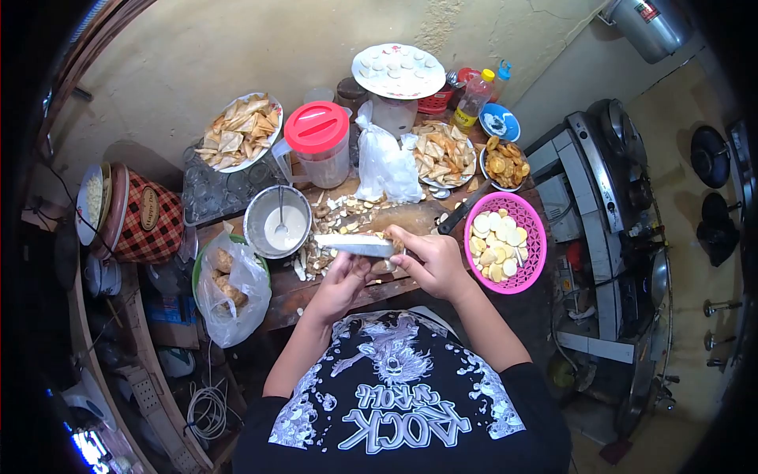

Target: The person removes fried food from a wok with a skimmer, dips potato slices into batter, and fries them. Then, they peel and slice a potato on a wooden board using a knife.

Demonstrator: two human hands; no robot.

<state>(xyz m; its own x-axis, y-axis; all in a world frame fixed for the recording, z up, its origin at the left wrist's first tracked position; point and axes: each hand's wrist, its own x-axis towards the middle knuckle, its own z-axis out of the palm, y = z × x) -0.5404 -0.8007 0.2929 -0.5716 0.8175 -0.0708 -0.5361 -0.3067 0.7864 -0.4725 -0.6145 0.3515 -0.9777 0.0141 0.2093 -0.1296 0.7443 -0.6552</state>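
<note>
Head view, looking down on a cluttered wooden table. Both hands meet at the near-centre edge. Right hand is closed around the handle end of a wide flat metal knife blade, which lies roughly level and points to the person's left. Left hand sits just under the blade, fingers curled up against a small pale piece of food; too small to tell what the piece is or how tightly it is pinched.

Beneath and behind the hands: a scatter of pale peel scraps and cut bits on a brown wooden chopping board. A second, black-handled knife lies on the board's right edge.

Just right of the right hand: a round pink plastic basket holding pale sliced rounds.

Left of the hands: a round steel bowl with white liquid and a spoon standing in it. Nearer the person, a clear plastic bag with brownish lumps, over a green-rimmed dish.

Further back: a clear jug with red lid, a knotted white plastic bag, two white plates of fried triangular pastries, a small bowl of golden fried discs, a blue plate. A red checked tin stands at far left.
</note>
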